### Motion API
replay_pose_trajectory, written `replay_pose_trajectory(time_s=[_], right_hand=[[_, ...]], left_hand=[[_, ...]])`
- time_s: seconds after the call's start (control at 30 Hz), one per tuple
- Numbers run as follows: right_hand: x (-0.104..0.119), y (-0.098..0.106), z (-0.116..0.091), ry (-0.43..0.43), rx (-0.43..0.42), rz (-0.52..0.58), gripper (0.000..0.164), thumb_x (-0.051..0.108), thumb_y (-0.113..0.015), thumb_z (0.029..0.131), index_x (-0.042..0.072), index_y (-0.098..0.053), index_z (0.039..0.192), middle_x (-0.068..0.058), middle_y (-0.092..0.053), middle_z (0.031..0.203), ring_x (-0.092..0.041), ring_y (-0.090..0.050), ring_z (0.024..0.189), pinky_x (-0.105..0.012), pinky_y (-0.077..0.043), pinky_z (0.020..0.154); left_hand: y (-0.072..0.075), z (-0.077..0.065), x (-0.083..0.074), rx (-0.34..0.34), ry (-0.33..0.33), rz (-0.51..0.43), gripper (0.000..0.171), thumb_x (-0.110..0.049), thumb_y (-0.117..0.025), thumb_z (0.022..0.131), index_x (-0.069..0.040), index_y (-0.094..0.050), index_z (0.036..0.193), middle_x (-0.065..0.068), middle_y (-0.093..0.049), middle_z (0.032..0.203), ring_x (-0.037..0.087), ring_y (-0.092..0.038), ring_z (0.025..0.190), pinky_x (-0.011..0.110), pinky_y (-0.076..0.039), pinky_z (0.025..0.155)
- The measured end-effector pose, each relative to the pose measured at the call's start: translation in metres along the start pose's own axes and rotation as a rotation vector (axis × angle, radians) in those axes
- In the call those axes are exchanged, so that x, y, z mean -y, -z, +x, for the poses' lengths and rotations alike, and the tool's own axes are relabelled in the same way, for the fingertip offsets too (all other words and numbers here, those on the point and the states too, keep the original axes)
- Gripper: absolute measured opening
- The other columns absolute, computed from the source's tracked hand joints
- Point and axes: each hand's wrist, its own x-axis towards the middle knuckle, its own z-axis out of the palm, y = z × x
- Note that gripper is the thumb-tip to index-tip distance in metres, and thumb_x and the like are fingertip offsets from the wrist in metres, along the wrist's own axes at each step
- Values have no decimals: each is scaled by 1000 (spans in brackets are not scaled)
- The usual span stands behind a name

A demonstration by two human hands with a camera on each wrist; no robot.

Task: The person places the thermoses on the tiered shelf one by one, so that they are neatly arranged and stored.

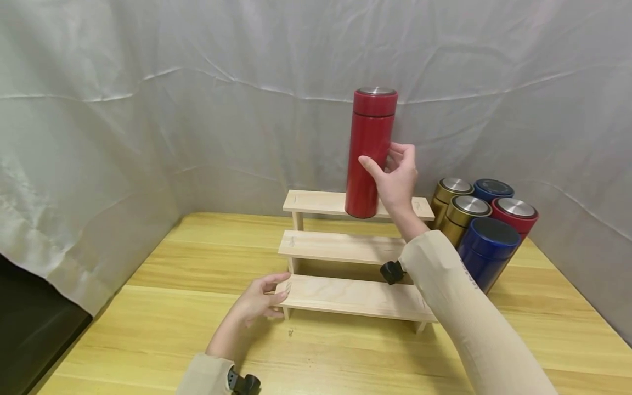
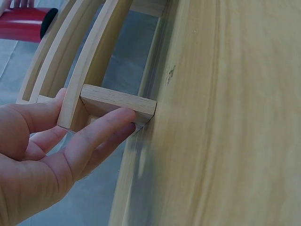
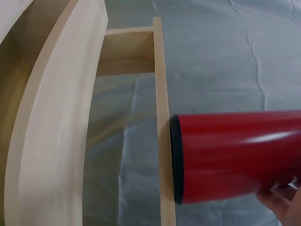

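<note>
A person in beige sleeves [image 1: 474,307] holds a red bottle [image 1: 370,137] nearly upright at the top step [image 1: 316,201] of a three-tier wooden stand [image 1: 340,248], which rests on a wood-grained table [image 1: 173,296]. The right hand [image 1: 397,178] has its grip clamped on the lower part of the bottle from the right, the thumb laid across the front. The bottle's dark base is close by the top step, near the middle of the stand's width; whether the two touch cannot be told.

At the stand's left end, the left hand [image 1: 259,299] has its grip closed about the end of the bottom step [image 1: 345,296], with a fingertip against the side leg [image 2: 117,101] beneath.

Five more bottles cluster upright just right of the stand: a rear gold bottle [image 1: 441,197], a front gold bottle [image 1: 456,225], a far blue bottle [image 1: 494,188], a second red bottle [image 1: 520,216] and a near blue bottle [image 1: 486,252], the last partly hidden by the right sleeve. Each wrist carries a small black device [image 1: 392,271]. Behind the stand hangs a creased grey curtain [image 1: 247,120]; well left of it, a black surface [image 1: 29,323] shows.
</note>
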Motion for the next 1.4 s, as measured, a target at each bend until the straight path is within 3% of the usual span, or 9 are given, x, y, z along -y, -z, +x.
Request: replay_pose_trajectory(time_s=[0.3,0.5,0.73,0.9,1.0,1.13,1.4], right_hand=[[-16,17,-10,8,179,-204,76,19,-72,76,22,-29,138,-10,-48,123,-27,-50,105,-43,-48,85],[-20,19,-13,30,213,-222,81,16,-71,77,29,-22,141,-10,-48,123,-25,-49,105,-45,-49,83],[-21,16,-14,5,187,-189,75,13,-72,75,18,-31,137,-12,-50,121,-26,-51,102,-45,-49,83],[-5,9,-23,-37,184,-158,66,4,-68,77,6,-34,134,-17,-48,124,-31,-50,105,-47,-45,88],[-6,4,-24,-50,192,-151,65,3,-68,77,5,-35,133,-16,-48,126,-30,-49,107,-45,-45,89],[-27,-2,-19,-37,203,-141,66,8,-70,77,11,-37,133,-9,-49,126,-24,-49,107,-40,-48,87],[-43,-17,-23,-40,220,-76,61,-4,-68,75,5,-41,129,-13,-52,117,-21,-50,103,-36,-51,82]], left_hand=[[1,1,3,9,-8,-6,48,-1,-54,87,6,-35,132,36,-29,128,40,-49,101,45,-54,71],[1,1,2,23,-18,-3,49,-2,-54,88,6,-34,132,36,-25,130,42,-45,104,45,-53,72],[1,2,1,3,11,-8,49,-1,-53,88,6,-34,132,31,-42,117,28,-57,87,46,-54,70],[0,1,0,6,15,-3,48,-1,-53,88,6,-35,132,31,-41,118,27,-57,87,46,-54,70],[-1,1,1,-4,15,6,48,-1,-53,88,6,-35,132,31,-43,117,28,-57,88,46,-54,70],[-1,1,0,-14,16,8,48,-2,-53,88,6,-36,131,32,-42,117,30,-57,89,46,-54,70],[0,1,0,-7,5,8,48,-1,-54,87,6,-36,131,35,-36,123,32,-56,92,46,-54,70]])
